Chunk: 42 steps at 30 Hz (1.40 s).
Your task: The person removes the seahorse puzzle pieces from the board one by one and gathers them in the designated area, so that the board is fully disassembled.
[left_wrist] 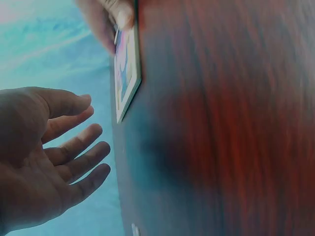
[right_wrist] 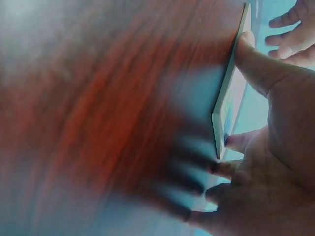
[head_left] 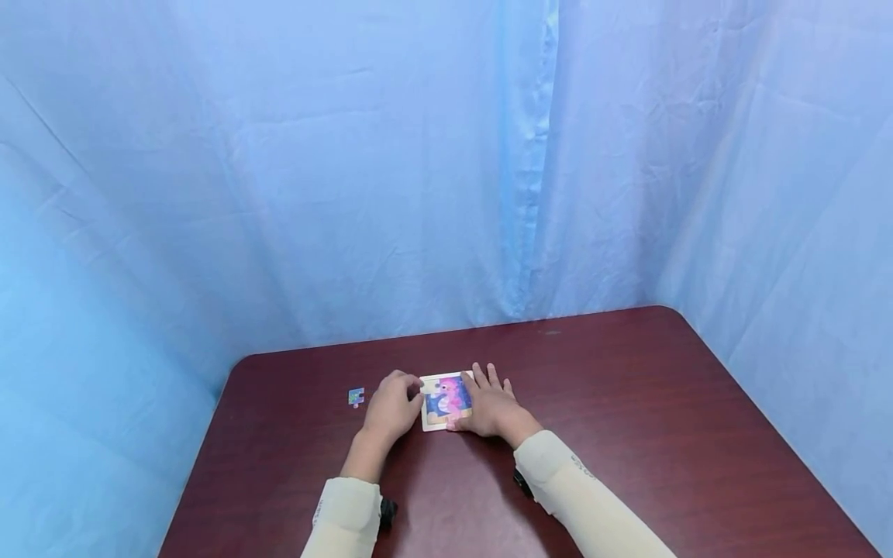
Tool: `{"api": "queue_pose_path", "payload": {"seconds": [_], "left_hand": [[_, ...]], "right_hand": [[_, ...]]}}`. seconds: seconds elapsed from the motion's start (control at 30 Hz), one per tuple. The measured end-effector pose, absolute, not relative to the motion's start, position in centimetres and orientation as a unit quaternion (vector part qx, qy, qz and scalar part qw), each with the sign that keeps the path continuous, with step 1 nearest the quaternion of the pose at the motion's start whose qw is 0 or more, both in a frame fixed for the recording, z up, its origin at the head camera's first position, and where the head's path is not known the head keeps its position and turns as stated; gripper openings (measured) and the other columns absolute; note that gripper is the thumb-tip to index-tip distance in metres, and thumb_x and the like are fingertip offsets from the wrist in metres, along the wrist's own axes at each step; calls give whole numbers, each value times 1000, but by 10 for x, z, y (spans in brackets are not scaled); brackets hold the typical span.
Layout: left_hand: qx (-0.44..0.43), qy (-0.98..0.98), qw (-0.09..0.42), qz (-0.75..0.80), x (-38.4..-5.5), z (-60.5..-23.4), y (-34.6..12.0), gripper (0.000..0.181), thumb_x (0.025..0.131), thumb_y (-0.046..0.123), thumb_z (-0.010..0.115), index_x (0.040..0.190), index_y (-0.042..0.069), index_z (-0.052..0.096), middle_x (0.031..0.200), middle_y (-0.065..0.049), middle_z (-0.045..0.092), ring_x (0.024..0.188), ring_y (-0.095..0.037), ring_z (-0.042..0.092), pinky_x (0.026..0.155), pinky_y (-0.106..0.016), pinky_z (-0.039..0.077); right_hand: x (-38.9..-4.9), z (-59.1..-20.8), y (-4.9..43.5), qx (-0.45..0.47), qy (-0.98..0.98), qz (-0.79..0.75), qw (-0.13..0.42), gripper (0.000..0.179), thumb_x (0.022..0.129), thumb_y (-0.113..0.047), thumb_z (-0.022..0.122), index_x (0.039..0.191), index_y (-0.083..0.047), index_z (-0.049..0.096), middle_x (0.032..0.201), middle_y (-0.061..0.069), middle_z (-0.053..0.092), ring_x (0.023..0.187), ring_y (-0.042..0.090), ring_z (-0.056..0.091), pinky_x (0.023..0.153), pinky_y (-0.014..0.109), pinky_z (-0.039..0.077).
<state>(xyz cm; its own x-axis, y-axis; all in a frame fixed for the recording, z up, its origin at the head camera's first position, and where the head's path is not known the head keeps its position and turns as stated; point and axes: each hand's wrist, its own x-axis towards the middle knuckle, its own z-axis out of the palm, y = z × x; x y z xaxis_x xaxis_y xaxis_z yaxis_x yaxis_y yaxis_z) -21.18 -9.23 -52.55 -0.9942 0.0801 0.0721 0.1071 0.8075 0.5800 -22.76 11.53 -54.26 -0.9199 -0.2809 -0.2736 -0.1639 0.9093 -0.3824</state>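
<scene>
A small square jigsaw tray (head_left: 436,428) with a pale rim lies flat on the table. Its fitted puzzle pieces (head_left: 456,394) show a pink creature on blue, and bare pale patches show along its left side. My right hand (head_left: 491,408) rests over the tray's right side, fingers spread and thumb (right_wrist: 246,49) on the near edge. A pink bit of puzzle shows by that thumb. My left hand (head_left: 392,404) hovers by the left edge, fingers loosely bent and apart with nothing between them. Farther left lies a loose blue puzzle piece (head_left: 356,397).
The dark red-brown table (head_left: 593,387) has a rounded far corner. Blue curtains (head_left: 391,194) hang behind it and on both sides. Each wrist carries a dark camera below a pale sleeve (head_left: 593,496).
</scene>
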Motion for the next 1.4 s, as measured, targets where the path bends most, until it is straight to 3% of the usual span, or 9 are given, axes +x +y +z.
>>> {"api": "queue_pose_path", "payload": {"seconds": [0.3,0.53,0.83,1.07,1.4], "left_hand": [[-72,-956,11,-283,-217,-531,-73,25,98,21,75,119,7,78,130,-15,70,123,-34,67,107,-52,54],[-86,-968,6,-237,-225,-535,-63,44,96,20,76,137,4,70,157,-24,53,156,-44,38,125,-58,36],[-72,-978,15,-196,-230,-538,-55,41,97,23,74,132,2,72,156,-24,54,156,-43,39,126,-58,35],[-51,-980,30,-191,-231,-536,-50,26,95,22,76,114,4,81,153,-21,59,153,-42,45,124,-57,37],[-24,-974,41,-222,-235,-538,-44,16,95,18,78,99,3,81,142,-19,67,147,-40,53,122,-56,41]], "right_hand": [[-231,-544,118,-109,972,-160,132,102,83,-64,81,165,-22,37,176,10,26,164,46,14,113,90,13],[-231,-542,120,-112,972,-156,134,102,82,-69,79,165,-25,38,176,9,25,164,46,14,108,92,16],[-233,-539,121,-110,973,-151,134,103,81,-70,79,164,-24,40,176,10,25,164,46,14,107,93,15],[-233,-541,122,-110,972,-153,138,104,81,-71,78,165,-24,38,177,10,23,165,46,12,107,94,13],[-231,-544,125,-104,971,-157,146,104,81,-72,77,165,-25,37,178,9,20,165,46,10,108,94,11]]}}
